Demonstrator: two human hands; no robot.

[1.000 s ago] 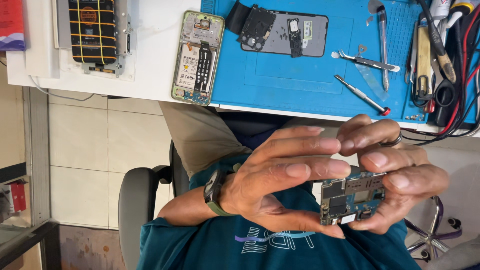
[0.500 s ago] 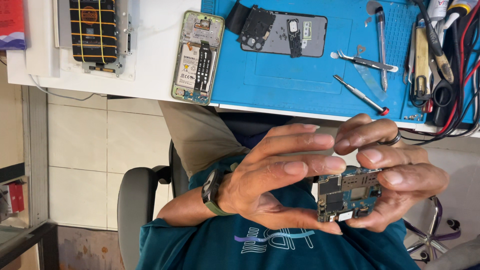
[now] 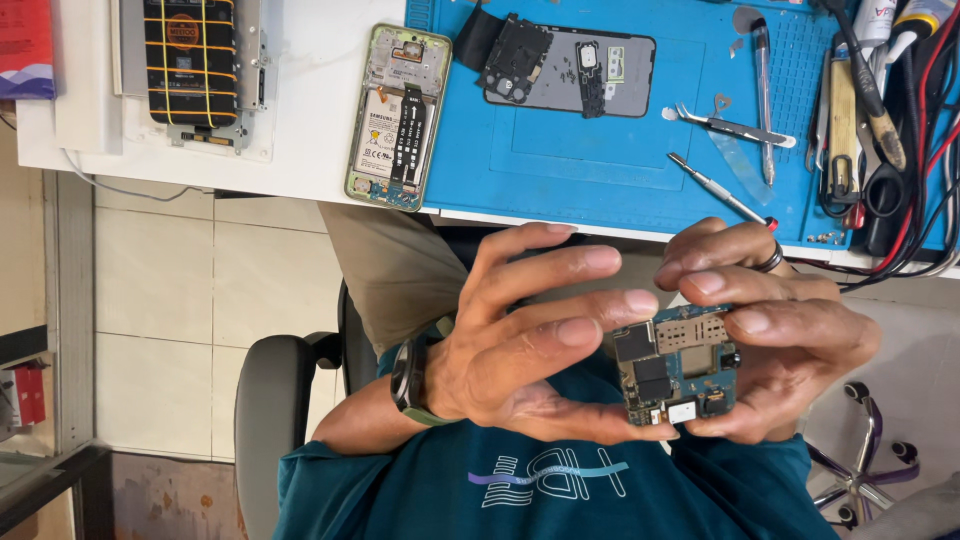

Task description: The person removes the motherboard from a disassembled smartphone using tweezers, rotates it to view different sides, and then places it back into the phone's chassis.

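Note:
Over my lap, both hands hold a small blue phone circuit board (image 3: pixel 678 365) with dark chips and metal shields. My left hand (image 3: pixel 530 335), a dark watch on its wrist, has its fingers stretched out, fingertips at the board's left edge and thumb under its lower edge. My right hand (image 3: pixel 785 330), with a dark ring on one finger, wraps around the board's right side. On the white desk above lies an opened green-framed phone (image 3: pixel 395 115) showing its battery and flex cable. A dark back cover with parts on it (image 3: pixel 565 65) rests on the blue mat (image 3: pixel 620 160).
Tweezers (image 3: pixel 730 125), a thin screwdriver (image 3: pixel 720 190) and other tools lie on the mat's right side, with red and black cables (image 3: pixel 920 150) at the far right. A device bound with yellow bands (image 3: pixel 190 60) sits at the desk's left. A grey chair (image 3: pixel 275 420) is below.
Both hands have shifted slightly with the board still held between them. The fingers keep nearly the same pose.

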